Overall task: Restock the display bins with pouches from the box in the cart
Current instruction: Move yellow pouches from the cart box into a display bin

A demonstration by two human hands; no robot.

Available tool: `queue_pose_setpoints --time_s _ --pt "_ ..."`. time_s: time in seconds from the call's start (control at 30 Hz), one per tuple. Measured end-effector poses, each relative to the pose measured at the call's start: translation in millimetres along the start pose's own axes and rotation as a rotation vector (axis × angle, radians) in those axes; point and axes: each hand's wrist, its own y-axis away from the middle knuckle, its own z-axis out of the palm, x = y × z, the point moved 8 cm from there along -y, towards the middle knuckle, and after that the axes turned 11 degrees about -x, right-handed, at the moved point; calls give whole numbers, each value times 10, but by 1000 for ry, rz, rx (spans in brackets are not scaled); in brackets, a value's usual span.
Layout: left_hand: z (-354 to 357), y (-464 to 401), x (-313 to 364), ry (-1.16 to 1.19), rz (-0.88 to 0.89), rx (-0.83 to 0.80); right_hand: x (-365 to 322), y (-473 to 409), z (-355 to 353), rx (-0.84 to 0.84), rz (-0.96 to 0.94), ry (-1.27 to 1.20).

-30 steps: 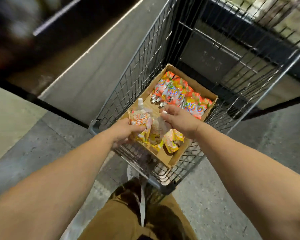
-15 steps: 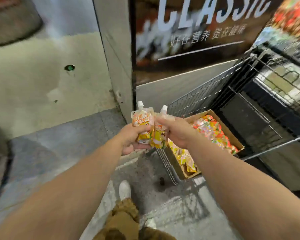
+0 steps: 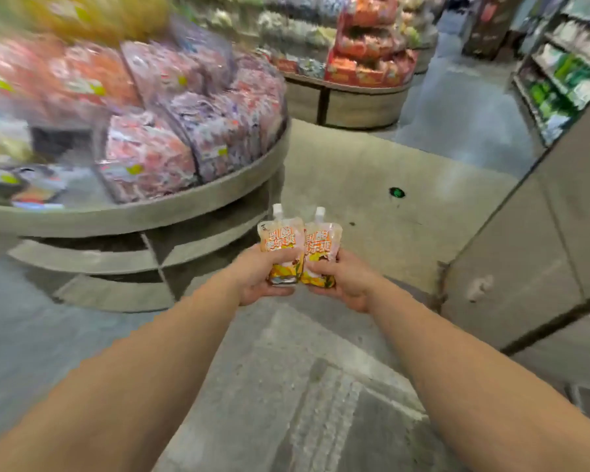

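Orange pouches (image 3: 298, 248) in both hands, round display bins (image 3: 184, 137) ahead-left

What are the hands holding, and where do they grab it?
Each hand holds a spouted pouch upright by its lower body: left hand the left pouch, right hand the right pouch. Caps stay free.

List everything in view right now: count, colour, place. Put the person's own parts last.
Spouted pouches: at least two, orange and pink with white caps, upright, held side by side at centre.
Round display stand: one, grey-beige, left, its bins full of blurred pink and red packets.
Second round stand: one, beige, behind, stacked with red packs.
Shelving: one unit, green and white goods, far right.
Floor spot: one, green.
Left hand: gripping the left pouch.
Right hand: gripping the right pouch.
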Motion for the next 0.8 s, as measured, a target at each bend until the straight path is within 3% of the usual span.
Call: queue_pose_setpoints --time_s 0.2,0.37,0.53,0.7,0.8 --pt "-2482 1246 674 3 147 265 -355 -1415 2597 -307 -32 65" --pt "-3820 2067 997 8 229 370 -605 -2101 4214 -520 -23 134" --pt "-4825 2310 1121 87 303 514 -686 -2778 5151 -652 21 194" --pt "-5740 2166 1358 137 327 593 -886 -3723 5810 -680 3 187" --pt "-6253 2066 1527 204 337 636 -1121 -4253 6168 -693 -30 342"
